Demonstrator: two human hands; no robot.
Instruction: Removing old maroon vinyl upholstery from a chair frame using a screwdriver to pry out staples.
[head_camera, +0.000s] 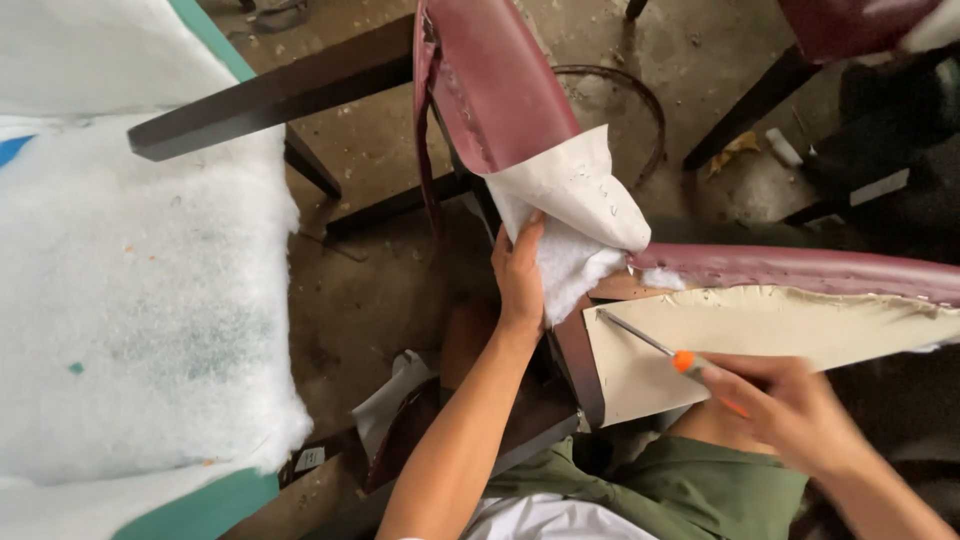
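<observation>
My left hand (520, 278) grips a peeled-back flap of maroon upholstery (575, 190) with a white backing, along with white padding (572, 272) beneath it. The flap belongs to an overturned wooden chair (500, 90) whose maroon covering runs up and to the right. My right hand (790, 408) is blurred and holds a screwdriver with an orange handle (688, 362); its metal shaft points up-left, tip (604, 314) resting on the beige underside panel (760, 335) near the wooden frame corner (580, 360).
A large sheet of white batting (140, 300) over teal fabric fills the left. A dark wooden leg (270, 95) crosses the top. A thin metal hoop (640, 110) lies on the dirty concrete floor (370, 290). Another dark chair (850, 60) stands top right.
</observation>
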